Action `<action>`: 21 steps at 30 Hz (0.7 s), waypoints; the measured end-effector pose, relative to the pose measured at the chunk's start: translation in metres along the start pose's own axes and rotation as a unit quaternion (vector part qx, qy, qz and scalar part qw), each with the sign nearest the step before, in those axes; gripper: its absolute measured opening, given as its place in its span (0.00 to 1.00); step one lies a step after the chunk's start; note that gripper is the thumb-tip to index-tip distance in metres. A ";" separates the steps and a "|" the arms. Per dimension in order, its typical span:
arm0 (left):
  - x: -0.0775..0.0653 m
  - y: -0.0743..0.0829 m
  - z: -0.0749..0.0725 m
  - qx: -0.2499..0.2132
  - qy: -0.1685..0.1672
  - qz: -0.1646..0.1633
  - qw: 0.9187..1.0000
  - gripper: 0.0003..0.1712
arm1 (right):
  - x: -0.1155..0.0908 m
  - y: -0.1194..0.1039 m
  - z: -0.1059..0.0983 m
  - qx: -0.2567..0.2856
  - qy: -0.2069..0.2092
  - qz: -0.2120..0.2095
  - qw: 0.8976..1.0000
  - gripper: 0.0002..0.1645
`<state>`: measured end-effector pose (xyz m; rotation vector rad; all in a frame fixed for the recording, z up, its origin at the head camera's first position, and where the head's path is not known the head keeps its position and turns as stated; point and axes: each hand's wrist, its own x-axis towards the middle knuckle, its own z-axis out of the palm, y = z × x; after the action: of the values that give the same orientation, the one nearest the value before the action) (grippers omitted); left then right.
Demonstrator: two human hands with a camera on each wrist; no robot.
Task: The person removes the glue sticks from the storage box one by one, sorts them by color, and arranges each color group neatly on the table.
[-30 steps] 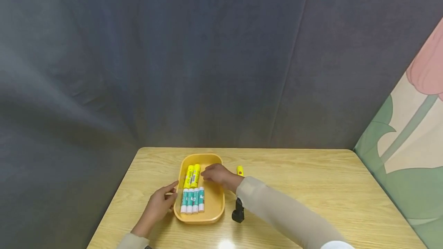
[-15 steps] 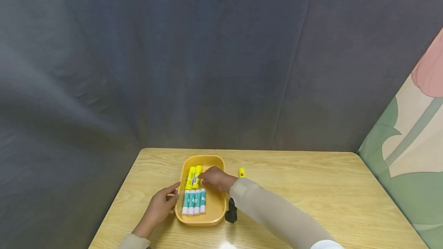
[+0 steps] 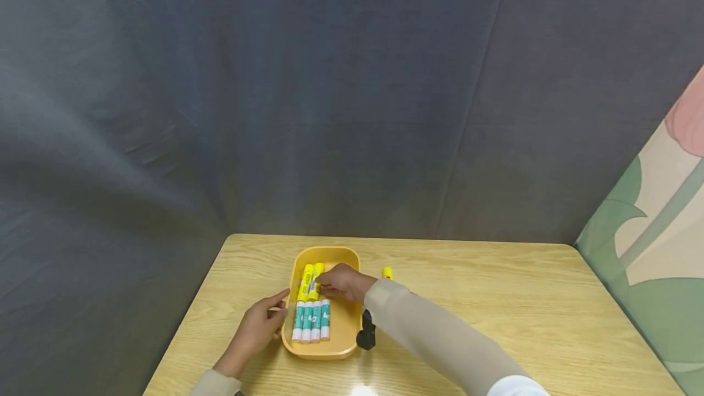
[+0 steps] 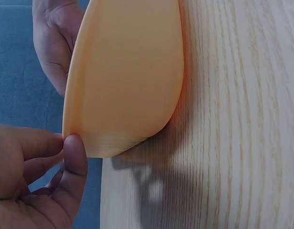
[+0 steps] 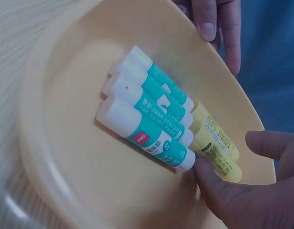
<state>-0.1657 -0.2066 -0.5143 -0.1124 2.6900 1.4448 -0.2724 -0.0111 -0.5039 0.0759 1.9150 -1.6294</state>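
Observation:
A yellow-orange plastic tray [image 3: 343, 329] stands on the table. Inside, several teal-and-white glue sticks [image 3: 311, 321] lie side by side in the near left part. Two yellow glue sticks [image 3: 311, 282] lie beyond them. My left hand [image 3: 258, 326] is at the tray's left side, thumb and index fingertips set apart against the rim [image 4: 69, 105]. Reaching in from the right, my right hand [image 3: 341, 281] has its fingertips at the right-hand yellow stick; in the right wrist view one finger [image 5: 207, 179] lies along the ends of the sticks and the thumb [image 5: 263, 143] stands apart.
Another yellow glue stick [image 3: 387, 272] is on the table right of the tray, partly hidden by the right sleeve [image 3: 423, 329]. A black wrist camera [image 3: 366, 332] hangs under that wrist. The wooden table [image 3: 495, 298] ends at a dark curtain [image 3: 352, 109] behind.
My right hand has moved slightly left inside the tray, its fingertips now up against the right-hand yellow glue stick. My left hand stays at the rim. The whole view has shifted a little.

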 end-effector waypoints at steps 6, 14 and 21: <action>0.000 -0.001 0.000 -0.001 -0.003 0.008 1.000 0.26 | 0.008 0.001 0.001 -0.008 0.010 0.004 1.000 0.17; 0.001 0.000 0.001 0.005 -0.001 0.013 1.000 0.26 | 0.016 0.002 0.000 -0.035 0.011 0.004 0.999 0.13; 0.001 0.002 0.003 0.017 -0.008 0.010 1.000 0.27 | 0.015 -0.001 -0.001 -0.052 0.012 0.003 0.999 0.12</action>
<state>-0.1670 -0.2031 -0.5138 -0.0729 2.7089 1.3988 -0.2855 -0.0159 -0.5105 0.0601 2.0129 -1.5278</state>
